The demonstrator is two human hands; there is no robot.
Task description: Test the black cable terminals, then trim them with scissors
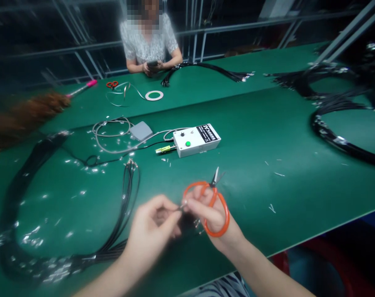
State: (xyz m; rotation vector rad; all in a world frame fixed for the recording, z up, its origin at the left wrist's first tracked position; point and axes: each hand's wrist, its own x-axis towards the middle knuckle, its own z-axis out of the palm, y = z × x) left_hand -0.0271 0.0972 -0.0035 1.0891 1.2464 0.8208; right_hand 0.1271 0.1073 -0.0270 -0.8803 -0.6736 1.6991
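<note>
My left hand (153,231) pinches a thin dark cable (181,207) near its end, between thumb and forefinger. Against the tip of that cable, the thumb and fingers of my right hand (210,212) are closed. Orange-handled scissors (226,214) hang on the right hand, loops around the fingers, their parted blades pointing up and away. Under my left forearm runs a large curved bundle of black cables (12,194). Several of its cables (125,206) fan out in a loop to the left of my hands. What exactly sits at the pinched tip is blurred.
Beyond my hands stands a white box with a green button (197,140), wired to a grey pad (141,130). More cable bundles (336,140) lie right. White scraps dot the green table (252,123). Across it, a person (150,45) holds a phone. A brown duster (36,113) lies left.
</note>
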